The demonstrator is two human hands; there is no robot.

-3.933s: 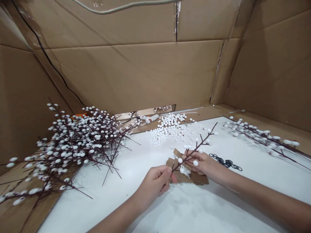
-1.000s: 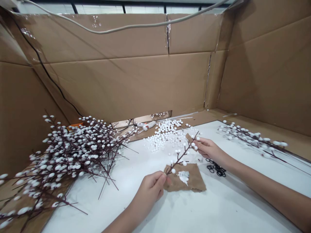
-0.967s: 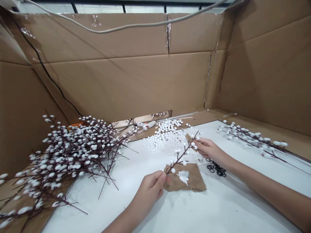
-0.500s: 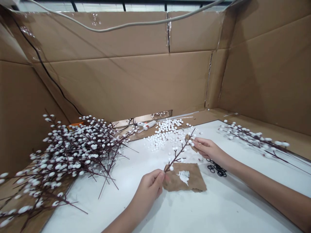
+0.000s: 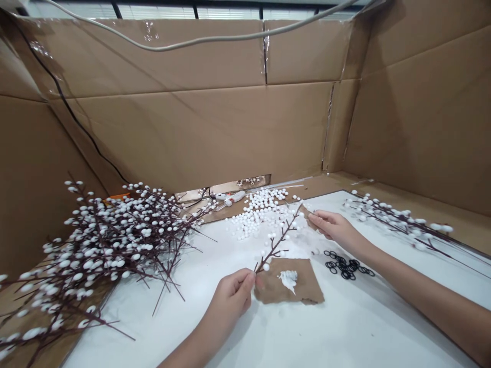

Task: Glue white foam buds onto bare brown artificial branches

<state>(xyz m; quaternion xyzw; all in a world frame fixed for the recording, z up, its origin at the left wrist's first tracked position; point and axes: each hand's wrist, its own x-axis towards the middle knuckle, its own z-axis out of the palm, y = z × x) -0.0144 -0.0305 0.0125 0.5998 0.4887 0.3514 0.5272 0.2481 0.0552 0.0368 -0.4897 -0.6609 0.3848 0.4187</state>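
Observation:
My left hand (image 5: 235, 292) pinches the lower end of a brown artificial twig (image 5: 276, 246), which slants up to the right and carries several white berries. In my right hand (image 5: 330, 227) is a small strip of brown cardboard (image 5: 309, 215), gripped at its right end, close beside the twig's tip. Below the twig lies a brown cardboard piece (image 5: 307, 283) with a smear of white paste (image 5: 289, 280) on it. Black rings (image 5: 347, 267) lie in a loose pile under my right wrist.
Many berry branches (image 5: 115, 245) are heaped at the left. Loose white berries (image 5: 261, 207) and a white glue gun (image 5: 232, 198) lie at the back. More berry stems (image 5: 402, 222) rest at the right. Cardboard walls (image 5: 184, 133) surround the white board (image 5: 215, 347).
My right hand has moved a little to the right with the cardboard strip, away from the twig's upper part. The left hand still holds the twig, slightly lower and further left.

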